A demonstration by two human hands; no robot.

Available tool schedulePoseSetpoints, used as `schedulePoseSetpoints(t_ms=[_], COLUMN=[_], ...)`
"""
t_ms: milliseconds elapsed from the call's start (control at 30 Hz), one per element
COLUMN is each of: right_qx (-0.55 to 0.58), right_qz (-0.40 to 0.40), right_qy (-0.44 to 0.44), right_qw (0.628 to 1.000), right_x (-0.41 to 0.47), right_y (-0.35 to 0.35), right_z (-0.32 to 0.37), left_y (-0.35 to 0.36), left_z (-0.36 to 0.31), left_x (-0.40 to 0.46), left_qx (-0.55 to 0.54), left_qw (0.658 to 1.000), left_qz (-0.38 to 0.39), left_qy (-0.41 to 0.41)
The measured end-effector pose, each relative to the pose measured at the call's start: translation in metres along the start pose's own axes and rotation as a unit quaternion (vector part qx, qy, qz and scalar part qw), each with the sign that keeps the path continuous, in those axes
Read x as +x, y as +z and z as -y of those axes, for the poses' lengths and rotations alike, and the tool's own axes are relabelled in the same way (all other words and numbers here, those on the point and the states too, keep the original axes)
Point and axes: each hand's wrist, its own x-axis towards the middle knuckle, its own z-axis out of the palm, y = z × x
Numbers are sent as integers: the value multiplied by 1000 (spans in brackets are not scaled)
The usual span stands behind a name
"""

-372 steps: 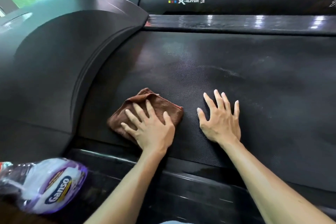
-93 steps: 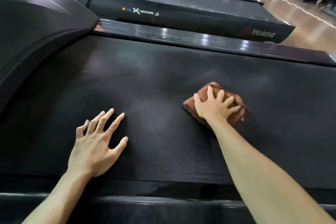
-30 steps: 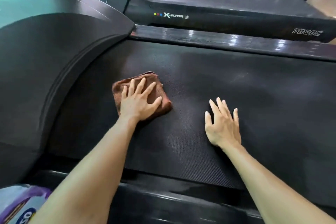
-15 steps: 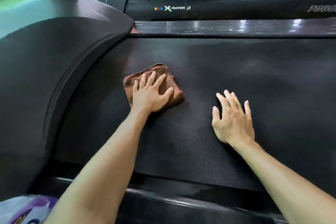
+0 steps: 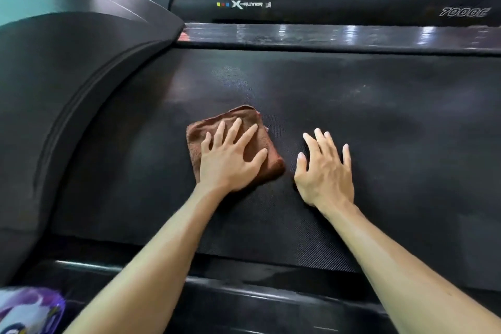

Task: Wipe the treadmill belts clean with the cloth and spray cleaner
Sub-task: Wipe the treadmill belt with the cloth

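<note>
Left hand (image 5: 230, 163) flat, pressing folded brown cloth (image 5: 214, 127) | right hand (image 5: 324, 173) splayed on textured black belt (image 5: 406, 144) — overlap strokes, even pressure.

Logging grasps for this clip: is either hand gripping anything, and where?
Nothing is gripped. The left hand presses flat on top of the brown cloth; the right hand rests open on the bare belt.
</note>
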Motion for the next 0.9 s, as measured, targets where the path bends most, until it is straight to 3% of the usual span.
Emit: schedulePoseSetpoints(t_ms=[200,367,500,567,633,700,767,900], right_qx=[12,74,168,161,173,164,107,54], right_qz=[1,9,0,-23,-43,-45,-16,78], right_qy=[0,16,56,8,-72,-145,-189,-184], right_qw=[1000,997,984,987,981,975,976,978], right_x=[1,3,7,1,-11,-24,-31,-30], right_y=[-1,-4,-16,-19,-23,-21,-16,-2], right_z=[0,0,5,23,54,86,107,101], left_y=[-6,1,0,-10,-15,-13,-10,-7], left_z=[45,-13,-24,-16,-4,10,21,18], left_x=[20,-63,-83,-76,-77,-86,-94,-92], left_qx=[21,0,-42,-141,-193,-149,-136,-73], left_qw=[999,999,993,984,978,985,989,996], left_qz=[3,-18,37,30,-38,-82,-54,-27], left_qy=[-47,48,105,102,76,32,21,53])
